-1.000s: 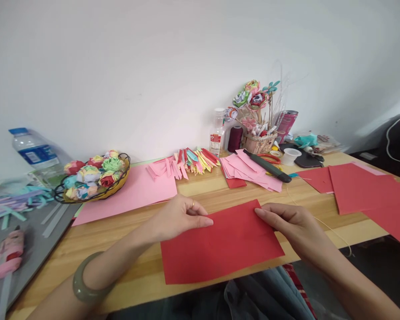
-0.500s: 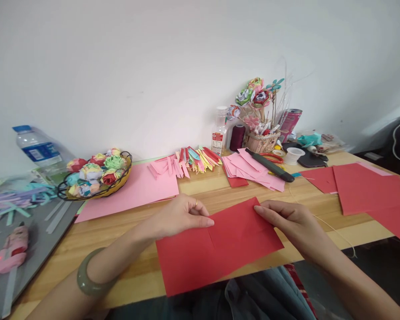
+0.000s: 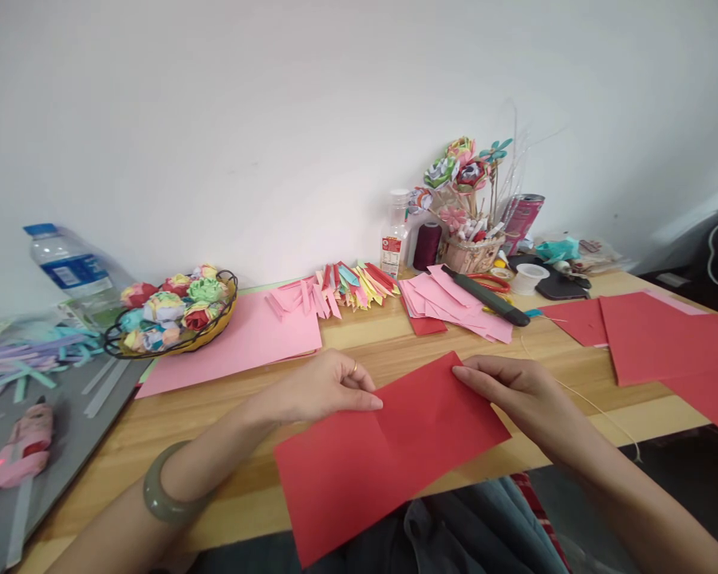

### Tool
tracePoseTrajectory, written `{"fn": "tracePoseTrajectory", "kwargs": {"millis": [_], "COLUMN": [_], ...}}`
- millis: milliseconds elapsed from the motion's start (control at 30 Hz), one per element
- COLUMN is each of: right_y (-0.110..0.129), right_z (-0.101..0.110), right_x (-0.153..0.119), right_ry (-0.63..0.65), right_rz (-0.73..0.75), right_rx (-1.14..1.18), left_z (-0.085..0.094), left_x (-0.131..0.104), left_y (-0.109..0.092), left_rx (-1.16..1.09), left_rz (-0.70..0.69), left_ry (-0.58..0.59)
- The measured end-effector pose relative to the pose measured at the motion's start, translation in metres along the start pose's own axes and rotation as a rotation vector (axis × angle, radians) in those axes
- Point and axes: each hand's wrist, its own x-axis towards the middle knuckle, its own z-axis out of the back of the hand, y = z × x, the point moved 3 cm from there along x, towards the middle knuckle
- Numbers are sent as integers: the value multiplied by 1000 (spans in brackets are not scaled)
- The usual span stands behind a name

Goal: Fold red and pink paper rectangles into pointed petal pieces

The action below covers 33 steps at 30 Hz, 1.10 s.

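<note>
A sheet of red paper [image 3: 395, 446] is held up at the table's front edge, tilted, with a faint crease near its middle. My left hand [image 3: 335, 387] pinches its top edge near the middle, thumb in front. My right hand [image 3: 502, 387] pinches the top right corner between thumb and fingers. The sheet's lower left corner hangs past the table edge over dark clothing. Beyond the sheet lie a stack of pink paper pieces [image 3: 434, 299] and a dark green box cutter [image 3: 487, 296].
Left, a basket of paper flowers [image 3: 176, 311] stands on pink paper [image 3: 263, 339]; a pink glue gun [image 3: 27, 446] lies on a grey board [image 3: 89, 446]. Folded paper strips [image 3: 359, 287], a thread spool [image 3: 426, 247] and a flower pot [image 3: 470, 253] line the wall. Red sheets [image 3: 664, 339] lie right.
The red paper's lower edge has swung down and its left part now hangs lower, looking flatter. Both hands keep nearly the same place and grip.
</note>
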Motion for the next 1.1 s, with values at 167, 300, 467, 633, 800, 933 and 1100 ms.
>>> {"fn": "tracePoseTrajectory", "kwargs": {"millis": [167,300,467,633,800,933,1100], "right_y": [-2,-3,-4,-5,-5,-5,-11], "right_z": [-3,-2,-1,-2,-2,2,6], "right_x": [1,2,5,7,6,6,6], "right_ry": [118,134,117,95,87,41,-31], "right_rz": [-42,-59,-44,-19,-13,-27,-59], "right_rx": [81,86,65,48,48,43,92], "left_z": [0,-1,0,1,0,1,3], "left_x": [0,1,2,3,3,4,6], "left_y": [1,2,2,2,5,5,8], "left_rx": [25,14,7,17,10,-3,-29], "left_rz": [-22,-18,-9,-4,-17,-25,-28], "left_ry": [37,51,28,11,9,3,-23]}}
